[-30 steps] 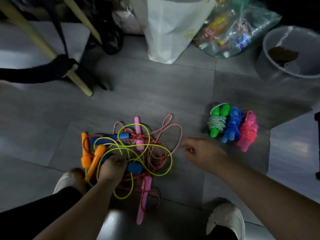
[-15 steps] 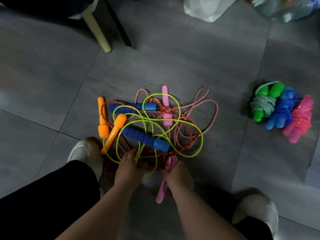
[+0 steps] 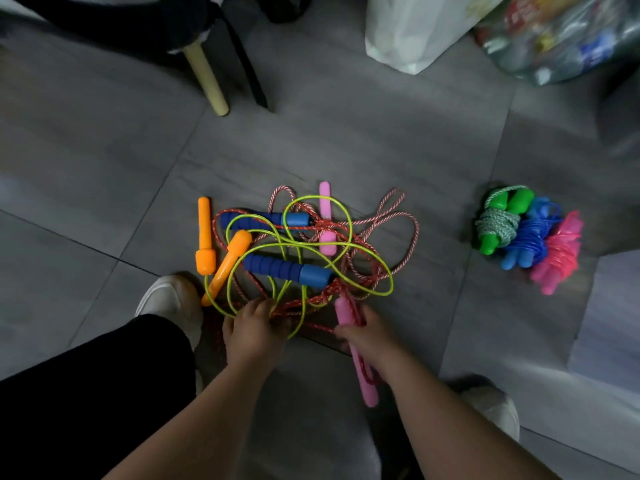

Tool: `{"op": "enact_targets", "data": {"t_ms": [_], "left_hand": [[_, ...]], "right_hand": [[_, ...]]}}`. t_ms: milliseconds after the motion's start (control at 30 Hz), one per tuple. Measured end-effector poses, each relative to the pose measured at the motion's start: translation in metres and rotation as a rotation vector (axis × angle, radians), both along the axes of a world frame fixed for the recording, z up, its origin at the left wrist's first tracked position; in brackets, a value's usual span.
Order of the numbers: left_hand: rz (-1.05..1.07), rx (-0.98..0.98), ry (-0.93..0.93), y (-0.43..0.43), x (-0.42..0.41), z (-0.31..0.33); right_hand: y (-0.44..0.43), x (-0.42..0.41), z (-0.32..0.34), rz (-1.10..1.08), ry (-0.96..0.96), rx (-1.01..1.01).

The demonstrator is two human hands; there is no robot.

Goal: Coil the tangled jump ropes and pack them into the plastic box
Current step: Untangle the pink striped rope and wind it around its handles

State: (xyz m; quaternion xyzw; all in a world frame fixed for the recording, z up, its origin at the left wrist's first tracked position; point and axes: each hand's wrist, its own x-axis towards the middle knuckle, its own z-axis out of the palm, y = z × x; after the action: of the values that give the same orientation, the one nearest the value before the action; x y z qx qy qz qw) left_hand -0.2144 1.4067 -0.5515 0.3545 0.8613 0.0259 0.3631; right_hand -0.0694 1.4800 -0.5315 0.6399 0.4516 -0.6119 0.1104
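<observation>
Head view: tangle [image 3: 301, 251] on floor [image 3: 104, 168], centre. Near edge of tangle clutched by left hand [image 3: 254, 327]; pink handle [image 3: 367, 389] gripped by right hand [image 3: 370, 336]. Three coiled ropes [image 3: 530, 237] at right; box unseen. Risk of tightened knots if pink handle yanked.

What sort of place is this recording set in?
Probably a home interior, worked at floor level: large grey floor tiles, a wooden furniture leg, and a white bag set down nearby.

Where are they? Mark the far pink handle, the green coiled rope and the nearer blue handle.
far pink handle [image 3: 324, 207], head view, on its slim upper shaft.
green coiled rope [image 3: 498, 226], head view, on the wound cord.
nearer blue handle [image 3: 284, 268], head view, on its ribbed grip.
</observation>
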Motion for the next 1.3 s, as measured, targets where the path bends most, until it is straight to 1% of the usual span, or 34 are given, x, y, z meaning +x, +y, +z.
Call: {"op": "enact_targets", "data": {"t_ms": [67, 100, 133, 200, 233, 267, 333, 367, 433, 500, 567, 633, 700, 733, 800, 867, 900, 967, 1033, 1133, 1167, 1200, 1233, 1300], "left_hand": [[0.024, 0.042, -0.011, 0.006, 0.011, 0.022], [0.094, 0.088, -0.088, 0.009, 0.018, 0.033], [0.233, 0.137, -0.246, 0.013, 0.024, 0.047], [0.559, 0.190, -0.707, 0.023, 0.037, 0.078], [0.654, 0.203, -0.875, 0.025, 0.042, 0.089], [0.680, 0.224, -0.978, 0.026, 0.046, 0.099], [0.635, 0.280, -1.073, 0.027, 0.051, 0.119], [0.610, 0.314, -1.096, 0.027, 0.051, 0.131], [0.618, 0.406, -1.138, 0.028, 0.049, 0.156], [0.596, 0.458, -1.150, 0.026, 0.045, 0.181], [0.476, 0.459, -1.146, 0.020, 0.041, 0.204], [0.359, 0.457, -1.080, 0.010, 0.034, 0.228], [0.289, 0.457, -1.007, 0.000, 0.026, 0.249], [0.247, 0.443, -0.981, -0.005, 0.023, 0.259], [0.093, 0.426, -0.876, -0.016, 0.023, 0.272], [-0.104, 0.437, -0.784, -0.025, 0.032, 0.281], [-0.186, 0.450, -0.781, -0.027, 0.038, 0.282], [-0.251, 0.495, -0.787, -0.030, 0.051, 0.286], [-0.150, 0.537, -0.832, -0.029, 0.054, 0.291], [0.140, 0.413, -1.096, -0.028, 0.046, 0.303], [0.232, 0.405, -1.186, -0.026, 0.043, 0.306], [0.321, 0.427, -1.257, -0.023, 0.040, 0.311], [0.387, 0.469, -1.285, -0.019, 0.039, 0.315], [0.412, 0.541, -1.239, -0.012, 0.037, 0.320]], "right_hand": [[0.002, 0.006, 0.022, -0.005, 0.087, -0.006], [0.003, 0.008, 0.032, 0.009, 0.113, 0.015], [0.003, 0.009, 0.043, 0.020, 0.131, 0.051], [0.002, 0.010, 0.067, 0.039, 0.195, 0.113], [0.001, 0.009, 0.078, 0.037, 0.247, 0.129], [-0.001, 0.009, 0.092, 0.025, 0.305, 0.141], [-0.006, 0.009, 0.120, 0.001, 0.404, 0.148], [-0.008, 0.010, 0.137, 0.023, 0.422, 0.150], [-0.012, 0.015, 0.167, 0.129, 0.396, 0.196], [-0.016, 0.023, 0.190, 0.215, 0.356, 0.327], [-0.022, 0.030, 0.209, 0.250, 0.316, 0.468], [-0.029, 0.038, 0.227, 0.217, 0.337, 0.521], [-0.034, 0.045, 0.244, 0.142, 0.366, 0.546], [-0.035, 0.048, 0.253, 0.095, 0.370, 0.548], [-0.038, 0.053, 0.271, 0.045, 0.393, 0.517], [-0.041, 0.051, 0.289, 0.078, 0.407, 0.503], [-0.043, 0.049, 0.296, 0.105, 0.415, 0.511], [-0.047, 0.043, 0.308, 0.112, 0.451, 0.542], [-0.050, 0.041, 0.318, 0.084, 0.523, 0.557], [-0.055, 0.042, 0.325, 0.159, 0.648, 0.505], [-0.058, 0.041, 0.325, 0.200, 0.660, 0.483], [-0.061, 0.039, 0.322, 0.249, 0.643, 0.478], [-0.064, 0.037, 0.318, 0.312, 0.602, 0.489], [-0.069, 0.034, 0.305, 0.412, 0.520, 0.477]]}}
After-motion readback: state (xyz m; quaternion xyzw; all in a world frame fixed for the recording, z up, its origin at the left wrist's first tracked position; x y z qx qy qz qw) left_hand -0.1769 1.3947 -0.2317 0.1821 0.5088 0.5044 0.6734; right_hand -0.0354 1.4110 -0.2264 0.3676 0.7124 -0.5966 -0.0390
